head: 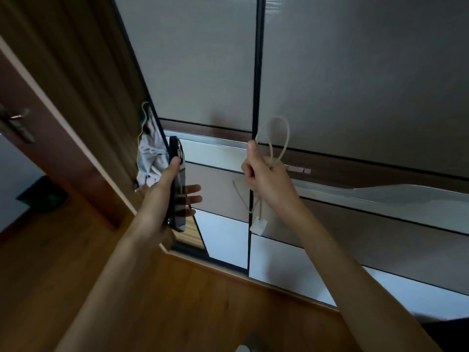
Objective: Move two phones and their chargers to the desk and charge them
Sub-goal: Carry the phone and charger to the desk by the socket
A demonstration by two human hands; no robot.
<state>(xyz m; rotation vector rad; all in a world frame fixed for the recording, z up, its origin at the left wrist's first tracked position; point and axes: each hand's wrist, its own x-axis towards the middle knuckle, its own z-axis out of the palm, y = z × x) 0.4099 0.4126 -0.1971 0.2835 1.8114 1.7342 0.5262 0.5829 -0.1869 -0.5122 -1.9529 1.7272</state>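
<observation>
Phone (178, 184), dark, sits upright and edge-on in the left hand (160, 199), thumb on its near edge, fingers round the far side. Charger cable (273, 138) is clenched in the right hand (266, 177); its loop rises above the fist and the white plug (258, 226) hangs below.

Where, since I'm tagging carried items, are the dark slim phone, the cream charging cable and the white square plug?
Dark slim phone (178, 221), head view, lower end of its body.
Cream charging cable (287, 132), head view, right side of the loop.
White square plug (258, 226), head view, middle of its face.
</observation>
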